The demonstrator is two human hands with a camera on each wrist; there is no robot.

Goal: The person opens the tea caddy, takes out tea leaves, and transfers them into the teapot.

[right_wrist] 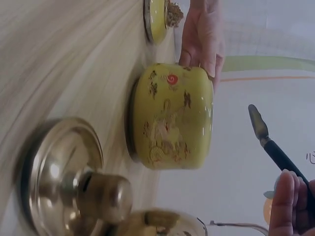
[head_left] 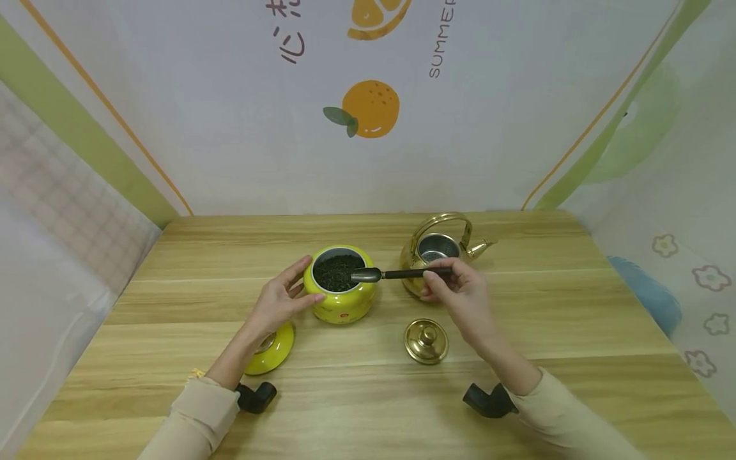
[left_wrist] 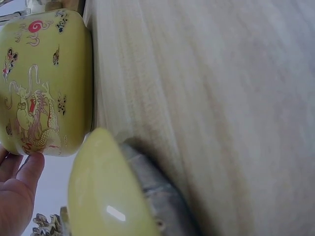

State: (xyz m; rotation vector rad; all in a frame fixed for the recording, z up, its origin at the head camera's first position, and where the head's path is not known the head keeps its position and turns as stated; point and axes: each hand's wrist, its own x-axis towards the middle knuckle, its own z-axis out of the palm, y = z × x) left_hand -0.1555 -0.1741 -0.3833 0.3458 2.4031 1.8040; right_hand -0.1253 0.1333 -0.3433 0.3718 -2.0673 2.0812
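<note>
A yellow ceramic tea jar stands lidless on the table, with dark loose tea leaves inside. My left hand holds its left side, thumb at the front and fingers around the back. A dragon pattern decorates the jar in the left wrist view. With thumb and fingers, my right hand pinches the black handle of a tea scoop. The scoop's metal bowl overlaps the jar's right rim in the head view; in the right wrist view the scoop shows above the mouth. Behind my right hand stands a golden kettle, uncovered.
The golden kettle lid lies knob up in front of the kettle. A yellow jar lid rests partly under my left forearm. Black wrist mounts show by both sleeves. A printed cloth hangs behind the wooden table.
</note>
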